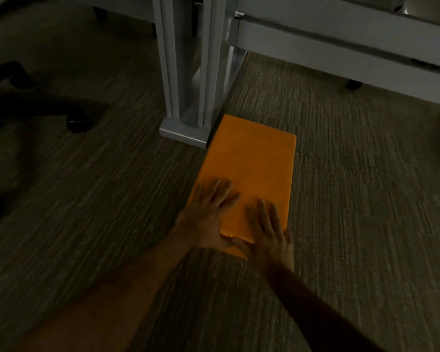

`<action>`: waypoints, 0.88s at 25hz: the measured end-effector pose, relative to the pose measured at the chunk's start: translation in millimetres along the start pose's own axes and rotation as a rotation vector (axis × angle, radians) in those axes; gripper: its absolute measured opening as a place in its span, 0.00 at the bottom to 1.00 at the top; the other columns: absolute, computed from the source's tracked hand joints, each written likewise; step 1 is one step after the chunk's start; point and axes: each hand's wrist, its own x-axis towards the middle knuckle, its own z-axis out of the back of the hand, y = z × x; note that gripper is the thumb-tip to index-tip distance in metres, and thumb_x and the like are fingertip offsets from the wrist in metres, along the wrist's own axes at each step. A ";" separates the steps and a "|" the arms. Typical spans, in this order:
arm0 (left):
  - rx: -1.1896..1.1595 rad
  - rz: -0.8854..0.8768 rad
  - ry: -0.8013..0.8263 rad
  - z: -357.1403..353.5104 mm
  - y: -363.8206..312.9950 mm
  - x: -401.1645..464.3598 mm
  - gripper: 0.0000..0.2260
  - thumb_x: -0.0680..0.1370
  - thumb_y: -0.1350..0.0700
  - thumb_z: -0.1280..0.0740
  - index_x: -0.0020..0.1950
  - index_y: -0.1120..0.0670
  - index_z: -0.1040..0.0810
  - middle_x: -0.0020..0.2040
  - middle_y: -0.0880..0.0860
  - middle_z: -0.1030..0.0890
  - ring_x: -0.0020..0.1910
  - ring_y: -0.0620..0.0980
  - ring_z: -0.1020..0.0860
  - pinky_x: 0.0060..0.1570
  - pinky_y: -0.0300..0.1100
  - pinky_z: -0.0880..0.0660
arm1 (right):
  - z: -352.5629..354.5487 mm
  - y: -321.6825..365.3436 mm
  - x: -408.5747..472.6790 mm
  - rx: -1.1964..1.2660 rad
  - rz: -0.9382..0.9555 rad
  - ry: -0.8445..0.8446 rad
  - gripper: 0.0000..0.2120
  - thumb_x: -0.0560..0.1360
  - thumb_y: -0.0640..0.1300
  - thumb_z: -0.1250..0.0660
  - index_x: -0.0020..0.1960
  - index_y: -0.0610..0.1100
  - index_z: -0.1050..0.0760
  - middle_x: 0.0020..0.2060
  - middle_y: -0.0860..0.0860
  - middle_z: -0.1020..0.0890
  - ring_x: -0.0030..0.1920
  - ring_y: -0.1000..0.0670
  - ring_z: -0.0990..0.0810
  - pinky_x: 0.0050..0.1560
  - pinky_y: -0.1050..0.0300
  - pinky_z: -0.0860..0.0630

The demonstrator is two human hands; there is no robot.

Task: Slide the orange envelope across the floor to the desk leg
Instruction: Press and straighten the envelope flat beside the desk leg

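Orange envelope [249, 171] is lying flat on the striped carpet [353, 199], its far left corner just beside the grey desk leg [186, 72]. We are pressing both hands on its near end: left hand [208, 214] and right hand [269, 232] are lying spread, fingers flat, gripping nothing.

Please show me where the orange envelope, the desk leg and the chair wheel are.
orange envelope [252, 158]: head view, bare middle of its top face.
desk leg [181, 72]: head view, front of the upright post.
chair wheel [78, 124]: head view, the caster's top.
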 end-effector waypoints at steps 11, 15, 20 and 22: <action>-0.054 0.070 -0.086 7.1 38.4 101.4 0.49 0.66 0.17 0.54 0.81 0.42 0.55 0.83 0.51 0.55 0.80 0.54 0.58 0.75 0.64 0.58 | 6.1 -40.8 94.6 0.074 -0.036 -0.110 0.32 0.79 0.69 0.61 0.81 0.61 0.51 0.82 0.55 0.49 0.81 0.46 0.53 0.68 0.27 0.35; -0.226 0.467 -0.364 2.7 30.0 102.3 0.37 0.75 0.27 0.48 0.78 0.46 0.40 0.79 0.53 0.38 0.76 0.56 0.40 0.73 0.63 0.45 | 9.9 -41.4 96.7 0.180 -0.081 -0.097 0.28 0.81 0.64 0.58 0.80 0.62 0.52 0.82 0.57 0.53 0.81 0.49 0.59 0.70 0.26 0.38; -0.426 0.897 -0.425 -7.3 17.9 103.7 0.41 0.69 0.31 0.35 0.77 0.48 0.42 0.74 0.57 0.33 0.66 0.61 0.27 0.57 0.59 0.27 | 2.7 -35.6 100.6 0.292 -0.278 -0.143 0.36 0.81 0.66 0.55 0.82 0.51 0.60 0.82 0.47 0.59 0.80 0.44 0.64 0.75 0.33 0.48; -0.547 0.954 -0.395 -2.3 22.3 101.7 0.43 0.67 0.28 0.34 0.76 0.46 0.39 0.72 0.56 0.28 0.64 0.60 0.25 0.57 0.56 0.28 | 8.2 -34.6 104.9 0.420 -0.416 -0.125 0.39 0.80 0.67 0.48 0.82 0.49 0.59 0.82 0.44 0.57 0.80 0.39 0.59 0.73 0.31 0.43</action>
